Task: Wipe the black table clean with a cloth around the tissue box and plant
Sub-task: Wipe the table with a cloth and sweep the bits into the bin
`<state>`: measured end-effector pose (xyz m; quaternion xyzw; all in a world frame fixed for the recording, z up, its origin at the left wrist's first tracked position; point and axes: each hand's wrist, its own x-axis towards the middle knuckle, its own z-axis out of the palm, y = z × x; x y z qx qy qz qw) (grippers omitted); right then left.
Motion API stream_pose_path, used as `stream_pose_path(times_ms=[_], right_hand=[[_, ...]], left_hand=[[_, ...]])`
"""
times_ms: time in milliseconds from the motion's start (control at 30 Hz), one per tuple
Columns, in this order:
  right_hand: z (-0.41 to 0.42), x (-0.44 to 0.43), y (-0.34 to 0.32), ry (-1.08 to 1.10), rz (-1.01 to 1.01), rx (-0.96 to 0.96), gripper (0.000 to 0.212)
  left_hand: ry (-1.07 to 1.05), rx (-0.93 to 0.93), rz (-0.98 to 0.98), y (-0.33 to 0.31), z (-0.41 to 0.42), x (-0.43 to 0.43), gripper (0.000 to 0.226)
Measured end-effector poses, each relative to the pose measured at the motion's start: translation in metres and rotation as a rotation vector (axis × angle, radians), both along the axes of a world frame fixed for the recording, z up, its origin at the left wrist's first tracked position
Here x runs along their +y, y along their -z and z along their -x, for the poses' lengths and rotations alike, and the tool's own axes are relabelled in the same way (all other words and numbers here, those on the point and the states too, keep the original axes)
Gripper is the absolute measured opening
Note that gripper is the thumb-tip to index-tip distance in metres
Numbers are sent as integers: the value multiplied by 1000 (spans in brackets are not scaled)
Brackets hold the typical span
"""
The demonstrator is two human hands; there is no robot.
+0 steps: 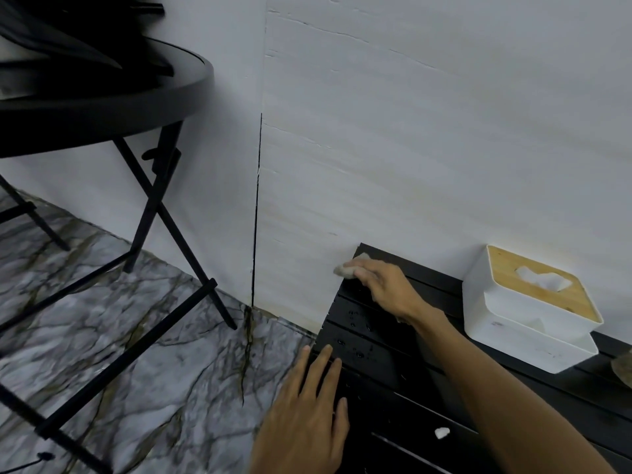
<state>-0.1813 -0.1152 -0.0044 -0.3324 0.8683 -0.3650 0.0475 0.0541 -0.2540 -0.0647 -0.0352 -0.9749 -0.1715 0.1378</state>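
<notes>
From the head camera, your right hand (379,285) lies at the far left corner of the black table (383,371), right where the slatted top meets the white wall (410,131). Its fingers curl down over a small pale cloth (352,266) and press it onto the corner, with the cloth bulging out past your fingertips. Your left hand (307,405) rests flat on the table's near left edge, fingers straight and spread, grasping nothing. The tissue box (533,302), white with a wooden lid and a tissue poking through the slot, stands against the wall to the right of your right forearm, apart from the cloth. A small white scrap (442,432) lies on the slats between your two arms. A grey-green shape (624,369) is cut off by the right edge, too little of it showing to name. To the left, a round black folding table (119,97) stands on the marble floor (102,336).
</notes>
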Motion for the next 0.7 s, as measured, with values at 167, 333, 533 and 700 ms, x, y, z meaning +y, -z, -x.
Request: stream_pose_path(times_ms=[167, 333, 533, 700], right_hand=[[-44, 26, 2, -67, 49, -59, 28], [-24, 31, -17, 340, 265, -12, 30], [24, 11, 14, 392, 20, -5, 33], [17, 9, 24, 268, -112, 41, 34]], left_hand=[[-5, -5, 25, -2, 0, -1, 51], [5, 14, 33, -1, -2, 1, 51], [13, -11, 34, -3, -1, 1, 51], [22, -26, 6, -8, -3, 1, 50]])
